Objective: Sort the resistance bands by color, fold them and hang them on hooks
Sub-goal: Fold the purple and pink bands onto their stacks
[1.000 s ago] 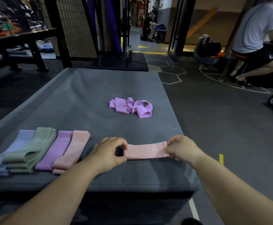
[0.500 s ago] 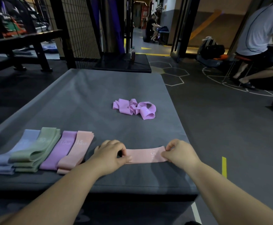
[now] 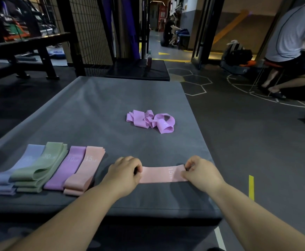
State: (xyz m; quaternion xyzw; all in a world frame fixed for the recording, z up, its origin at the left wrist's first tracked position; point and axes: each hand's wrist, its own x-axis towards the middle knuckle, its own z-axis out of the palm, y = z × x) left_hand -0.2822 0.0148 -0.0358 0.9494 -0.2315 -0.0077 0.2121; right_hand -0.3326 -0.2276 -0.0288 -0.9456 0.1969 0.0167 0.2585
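Little has changed: the left hand [image 3: 124,173] and right hand [image 3: 201,173] keep pinching the ends of the pink band [image 3: 160,174], which lies flat near the front edge of the mat [image 3: 111,98]. Its fold looks pending, and the purple bands [image 3: 150,121] wait.

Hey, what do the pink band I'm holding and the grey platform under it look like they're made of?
Pink band: probably thin latex or a similar rubber with a matte finish. It lies as a flat, soft ribbon pinched between the left hand and right hand.
Grey platform: looks like a padded block under a vinyl-like cover with a faint sheen and rounded edges. The core is hidden.
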